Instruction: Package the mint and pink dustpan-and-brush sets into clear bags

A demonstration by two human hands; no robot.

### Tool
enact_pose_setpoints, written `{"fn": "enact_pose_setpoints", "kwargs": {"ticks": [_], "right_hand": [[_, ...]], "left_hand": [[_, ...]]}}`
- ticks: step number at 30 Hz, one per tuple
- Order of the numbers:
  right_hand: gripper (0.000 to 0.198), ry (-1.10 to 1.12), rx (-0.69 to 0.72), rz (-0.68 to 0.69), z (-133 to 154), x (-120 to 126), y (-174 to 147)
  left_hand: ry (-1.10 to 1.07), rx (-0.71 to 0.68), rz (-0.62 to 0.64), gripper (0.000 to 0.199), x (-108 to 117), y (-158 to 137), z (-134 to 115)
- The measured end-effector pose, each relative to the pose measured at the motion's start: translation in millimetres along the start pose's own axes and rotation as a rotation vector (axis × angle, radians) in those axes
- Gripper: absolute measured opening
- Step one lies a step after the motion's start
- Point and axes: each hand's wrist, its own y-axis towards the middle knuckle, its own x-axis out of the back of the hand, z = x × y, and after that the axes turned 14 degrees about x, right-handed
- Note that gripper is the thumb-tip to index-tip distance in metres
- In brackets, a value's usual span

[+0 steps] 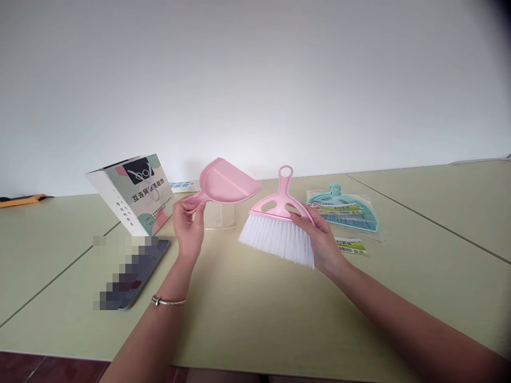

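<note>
Above the table, my left hand (pixel 190 223) is closed around the handle of a pink dustpan (pixel 227 183), whose pan points to the right. My right hand (pixel 319 234) grips the right end of a pink hand brush (pixel 281 213). The brush's looped handle points up and its white bristles hang down. Dustpan and brush are close together but apart. Behind my right hand, a teal dustpan and brush set (pixel 347 210) lies in clear plastic wrapping, with a green and white label card (pixel 351 246) in front of it.
A paper gift bag (pixel 147 197) with rope handles stands at the left. Nearer me lies a phone (pixel 147 276), partly blurred out. Clear plastic packaging (pixel 221 217) rests behind the dustpan. An orange and black object (pixel 24 200) is at the far left table edge, by the white wall (pixel 255 85).
</note>
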Motion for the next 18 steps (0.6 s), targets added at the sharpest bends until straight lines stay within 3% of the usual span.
{"fn": "enact_pose_setpoints", "kwargs": {"ticks": [4, 8, 14, 16, 18], "right_hand": [[0.035, 0.041, -0.021, -0.056, 3.9, 0.1, 0.5], [0.035, 0.068, -0.036, -0.028, 8.6, 1.4, 0.0], [0.035, 0.081, -0.063, -0.039, 13.2, 3.5, 3.0], [0.036, 0.101, -0.089, -0.079, 13.4, 3.9, 5.5], [0.034, 0.154, -0.126, -0.131, 13.5, 4.1, 8.0]], "left_hand": [[-0.288, 0.166, 0.071, 0.028, 0.9, 4.3, -4.5], [-0.455, 0.299, 0.051, 0.038, 4.7, 11.4, 0.4], [-0.573, 0.539, 0.025, 0.025, 14.6, 16.3, -0.2], [-0.586, 0.607, 0.085, 0.023, 15.6, 14.5, -4.5], [-0.569, 0.642, 0.237, 0.025, 14.1, 11.2, -9.8]]}}
